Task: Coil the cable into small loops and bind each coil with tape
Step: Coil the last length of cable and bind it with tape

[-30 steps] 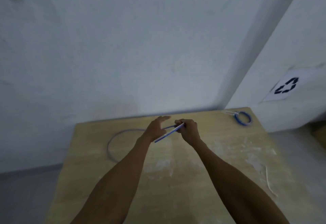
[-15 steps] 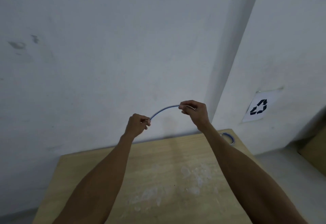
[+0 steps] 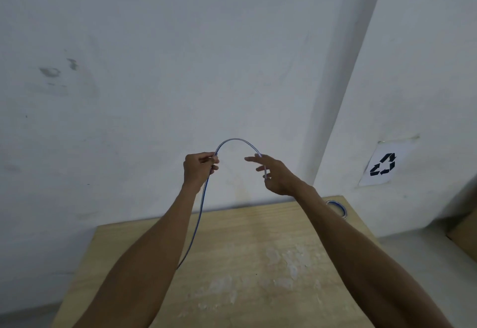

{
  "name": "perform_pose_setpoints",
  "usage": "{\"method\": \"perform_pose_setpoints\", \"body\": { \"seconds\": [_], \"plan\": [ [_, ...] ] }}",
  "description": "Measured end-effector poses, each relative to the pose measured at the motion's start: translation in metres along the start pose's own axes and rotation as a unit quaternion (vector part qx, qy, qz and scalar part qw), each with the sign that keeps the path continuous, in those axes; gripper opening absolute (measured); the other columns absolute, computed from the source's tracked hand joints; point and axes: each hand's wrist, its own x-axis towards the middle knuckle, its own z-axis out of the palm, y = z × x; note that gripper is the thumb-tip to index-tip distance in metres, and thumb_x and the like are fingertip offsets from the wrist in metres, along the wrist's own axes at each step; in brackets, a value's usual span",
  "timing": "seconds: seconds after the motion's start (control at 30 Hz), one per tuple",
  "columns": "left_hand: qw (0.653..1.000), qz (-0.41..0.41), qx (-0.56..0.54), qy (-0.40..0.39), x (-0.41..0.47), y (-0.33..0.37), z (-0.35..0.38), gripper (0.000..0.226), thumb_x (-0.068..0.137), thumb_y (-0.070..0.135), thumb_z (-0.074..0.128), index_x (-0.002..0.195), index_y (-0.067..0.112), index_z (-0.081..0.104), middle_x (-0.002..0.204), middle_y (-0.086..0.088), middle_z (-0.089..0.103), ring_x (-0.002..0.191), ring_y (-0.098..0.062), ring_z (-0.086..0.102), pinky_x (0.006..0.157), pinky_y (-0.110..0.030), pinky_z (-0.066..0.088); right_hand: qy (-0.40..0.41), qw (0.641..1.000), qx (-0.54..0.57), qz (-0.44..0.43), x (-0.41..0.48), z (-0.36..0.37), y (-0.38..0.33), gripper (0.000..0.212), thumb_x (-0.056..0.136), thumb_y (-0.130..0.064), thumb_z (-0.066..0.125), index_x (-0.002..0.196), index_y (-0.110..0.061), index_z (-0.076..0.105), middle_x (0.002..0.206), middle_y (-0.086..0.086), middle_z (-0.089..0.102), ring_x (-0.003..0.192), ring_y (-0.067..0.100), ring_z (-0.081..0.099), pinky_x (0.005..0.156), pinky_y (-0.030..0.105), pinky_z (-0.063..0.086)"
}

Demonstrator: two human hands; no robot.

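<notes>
the left hand (image 3: 199, 170), just left of the frame's centre, is curled tight round a thin pale-blue and white cable (image 3: 236, 139). from that fist the cable arches up and over to the right hand (image 3: 277, 176), whose fingers (image 3: 248, 158) are spread and mostly straight. the cable's end lies against them, but whether a pinch holds it i cannot tell. below the left fist the rest of the cable hangs down beside the left forearm, above the light wooden table (image 3: 232, 263). a blue roll of tape (image 3: 338, 207) lies at the table's far right corner, partly behind the right forearm. a white paper with a black recycling sign (image 3: 382, 164) is on the wall at right.
</notes>
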Motion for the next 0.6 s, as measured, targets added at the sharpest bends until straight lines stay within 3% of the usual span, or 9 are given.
{"method": "perform_pose_setpoints", "body": {
  "seconds": [0.07, 0.13, 0.2, 0.27, 0.33, 0.43, 0.5, 0.6],
  "plan": [
    [1.0, 0.006, 0.002, -0.008, -0.003, 0.003, -0.002, 0.012, 0.091, 0.004, 0.071, 0.1, 0.004, 0.08, 0.085, -0.013, 0.077, 0.064, -0.02, 0.071, 0.063, -0.027, 0.058, 0.051, 0.998, 0.017, -0.016, -0.001, 0.003, -0.002, 0.098, 0.076, 0.02, 0.042, 0.136, -0.058, 0.044, 0.146, -0.008, 0.054, 0.109, 0.024, 0.065, 0.074, 0.029, 0.052],
    [1.0, 0.01, 0.01, -0.014, -0.006, 0.003, -0.002, 0.013, 0.091, 0.005, 0.072, 0.102, 0.004, 0.079, 0.086, -0.014, 0.078, 0.064, -0.02, 0.071, 0.061, -0.026, 0.057, 0.075, 0.995, -0.063, -0.038, 0.0, 0.001, -0.009, 0.078, 0.079, 0.016, 0.051, 0.139, -0.033, 0.056, 0.153, -0.001, 0.047, 0.118, 0.026, 0.063, 0.081, 0.032, 0.054],
    [1.0, 0.01, 0.021, -0.018, -0.01, 0.002, -0.003, 0.015, 0.092, 0.007, 0.072, 0.104, 0.003, 0.079, 0.085, -0.013, 0.078, 0.063, -0.018, 0.07, 0.061, -0.025, 0.056, 0.108, 0.973, -0.192, -0.073, 0.0, -0.002, -0.015, 0.07, 0.083, 0.004, 0.067, 0.141, -0.033, 0.056, 0.166, 0.004, 0.026, 0.133, 0.024, 0.051, 0.083, 0.033, 0.053],
    [0.999, 0.009, 0.035, -0.022, -0.014, 0.002, -0.004, 0.015, 0.092, 0.008, 0.072, 0.105, 0.004, 0.079, 0.083, -0.011, 0.078, 0.063, -0.017, 0.071, 0.062, -0.026, 0.057, 0.134, 0.958, -0.223, -0.12, 0.0, -0.007, -0.02, 0.062, 0.084, -0.007, 0.076, 0.139, -0.031, 0.06, 0.169, 0.004, 0.018, 0.137, 0.023, 0.045, 0.082, 0.03, 0.052],
    [0.998, 0.009, 0.056, -0.034, -0.017, -0.001, -0.006, 0.015, 0.092, 0.01, 0.073, 0.105, 0.007, 0.08, 0.081, -0.009, 0.078, 0.064, -0.017, 0.072, 0.067, -0.03, 0.06, 0.13, 0.963, -0.176, -0.159, 0.0, -0.009, -0.024, 0.048, 0.085, -0.005, 0.078, 0.13, -0.02, 0.069, 0.161, 0.006, 0.039, 0.128, 0.024, 0.057, 0.089, 0.032, 0.056],
    [0.996, 0.01, 0.07, -0.054, -0.023, -0.007, -0.007, 0.015, 0.092, 0.012, 0.073, 0.105, 0.01, 0.08, 0.08, -0.007, 0.079, 0.064, -0.019, 0.072, 0.071, -0.034, 0.062, 0.128, 0.969, -0.101, -0.184, 0.0, -0.009, -0.03, 0.036, 0.084, 0.007, 0.075, 0.118, -0.006, 0.074, 0.126, 0.01, 0.071, 0.1, 0.026, 0.074, 0.085, 0.035, 0.061],
    [0.995, 0.012, 0.073, -0.06, -0.027, -0.009, -0.005, 0.015, 0.093, 0.013, 0.073, 0.106, 0.01, 0.08, 0.08, -0.007, 0.079, 0.064, -0.018, 0.072, 0.072, -0.035, 0.062, 0.129, 0.968, -0.097, -0.194, -0.001, -0.009, -0.036, 0.026, 0.087, 0.004, 0.074, 0.111, -0.006, 0.077, 0.118, 0.007, 0.075, 0.094, 0.022, 0.075, 0.086, 0.029, 0.059],
    [0.993, 0.019, 0.082, -0.084, -0.035, -0.005, 0.0, 0.015, 0.094, 0.014, 0.073, 0.107, 0.011, 0.08, 0.08, -0.006, 0.079, 0.065, -0.017, 0.071, 0.075, -0.036, 0.062, 0.105, 0.964, -0.135, -0.201, -0.005, -0.011, -0.041, 0.017, 0.089, -0.012, 0.076, 0.105, -0.017, 0.08, 0.128, -0.002, 0.071, 0.091, 0.017, 0.073, 0.081, 0.027, 0.057]
  ]
}}
